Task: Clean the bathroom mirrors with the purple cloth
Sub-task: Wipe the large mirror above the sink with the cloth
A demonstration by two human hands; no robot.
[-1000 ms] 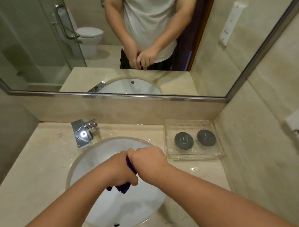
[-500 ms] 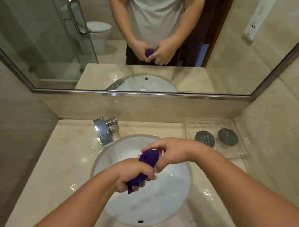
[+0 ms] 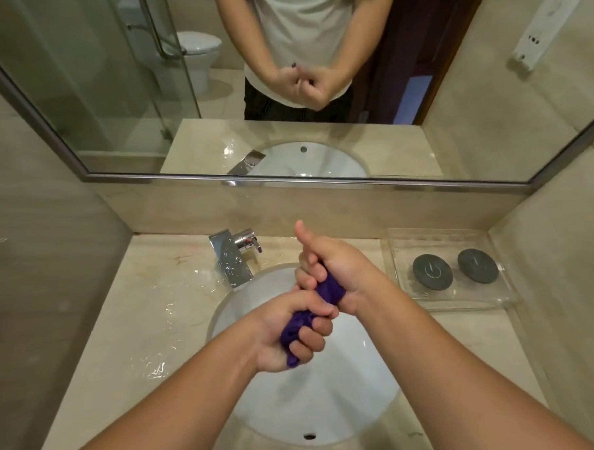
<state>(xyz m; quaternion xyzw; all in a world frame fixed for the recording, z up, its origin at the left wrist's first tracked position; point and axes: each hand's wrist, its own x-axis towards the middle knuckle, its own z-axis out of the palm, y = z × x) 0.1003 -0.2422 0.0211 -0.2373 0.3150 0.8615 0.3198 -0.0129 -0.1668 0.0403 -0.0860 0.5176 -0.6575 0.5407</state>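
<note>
Left hand (image 3: pixel 280 337), right hand (image 3: pixel 342 270) grip cloth (image 3: pixel 329 289); sink (image 3: pixel 350 396) beneath

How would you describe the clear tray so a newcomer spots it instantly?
Find the beige counter under the mirror. Right of the white sink, against the side wall, lies the tray. It is the only transparent thing there, rectangular, and holds two dark grey round discs; the faucet is chrome and left of it.

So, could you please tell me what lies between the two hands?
In the head view, the cloth, twisted tight, runs from the left hand to the right hand, both gripping it over the sink.
</note>
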